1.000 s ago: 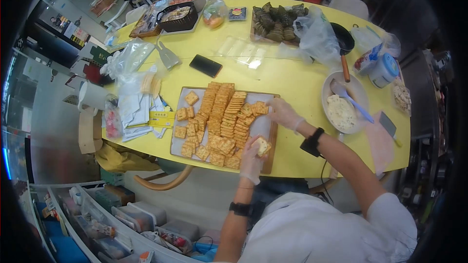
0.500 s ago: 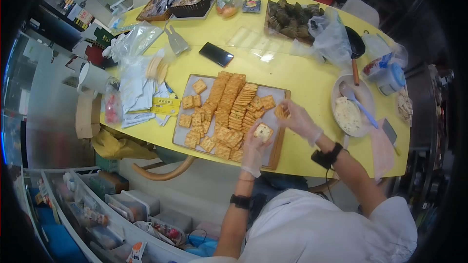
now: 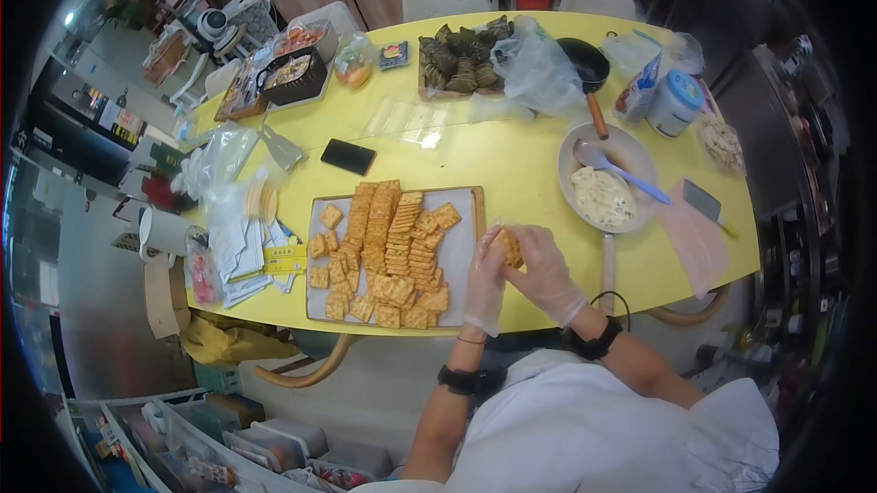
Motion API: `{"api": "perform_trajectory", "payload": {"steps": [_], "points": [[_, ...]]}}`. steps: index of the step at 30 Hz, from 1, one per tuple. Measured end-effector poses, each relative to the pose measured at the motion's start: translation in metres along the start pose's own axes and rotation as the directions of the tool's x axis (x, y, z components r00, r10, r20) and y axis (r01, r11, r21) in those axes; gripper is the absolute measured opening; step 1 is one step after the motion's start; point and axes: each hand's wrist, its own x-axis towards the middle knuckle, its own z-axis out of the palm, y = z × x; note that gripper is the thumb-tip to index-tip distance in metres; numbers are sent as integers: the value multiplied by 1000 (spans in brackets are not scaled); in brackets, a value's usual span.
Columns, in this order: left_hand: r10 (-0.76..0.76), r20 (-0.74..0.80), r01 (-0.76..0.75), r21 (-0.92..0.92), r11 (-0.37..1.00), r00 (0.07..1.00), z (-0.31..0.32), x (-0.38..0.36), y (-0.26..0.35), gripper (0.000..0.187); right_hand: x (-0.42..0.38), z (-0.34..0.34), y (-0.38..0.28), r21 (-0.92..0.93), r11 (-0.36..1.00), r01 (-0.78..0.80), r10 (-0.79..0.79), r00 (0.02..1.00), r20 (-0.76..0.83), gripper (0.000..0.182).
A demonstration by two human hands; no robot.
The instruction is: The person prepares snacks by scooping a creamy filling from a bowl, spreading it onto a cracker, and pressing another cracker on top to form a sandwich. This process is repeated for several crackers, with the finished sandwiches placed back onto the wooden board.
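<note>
My left hand [image 3: 486, 278] and my right hand [image 3: 546, 281], both in clear plastic gloves, meet at the right edge of the tray. Their fingers close around a square golden cracker [image 3: 512, 249] from both sides; its underside and any filling are hidden. To the left, the paper-lined tray [image 3: 461, 260] bears rows of crackers [image 3: 376, 228] standing on edge and loose ones lying flat. On the right, a pale pan [image 3: 568, 141] contains a creamy white mix with green flecks [image 3: 605, 201] and a spatula with a blue-purple handle [image 3: 639, 184].
A black phone [image 3: 348, 157] lies behind the tray. Papers [image 3: 236, 242] and a yellow packet [image 3: 285, 259] are on the left. Along the back are leaf-wrapped bundles [image 3: 464, 59], a plastic bag [image 3: 534, 68] and a dark pan [image 3: 585, 62]. A scraper [image 3: 702, 201] rests on a pink cloth [image 3: 690, 242].
My right hand has brought its cracker over to my left hand, which held a cracker topped with the white mix. The hands are now together, and the camera view has shifted.
</note>
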Motion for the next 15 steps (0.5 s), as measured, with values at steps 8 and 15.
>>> {"api": "perform_trajectory", "payload": {"steps": [8,15], "points": [[15,-27,-9,200,980,1000,9,-3,-10,37,-11,-21,3,164,982,-93,99,995,-27,50],[7,-17,-4,148,989,1000,3,-13,-2,32,-21,0,24,661,637,-396,438,892,112,30]]}}
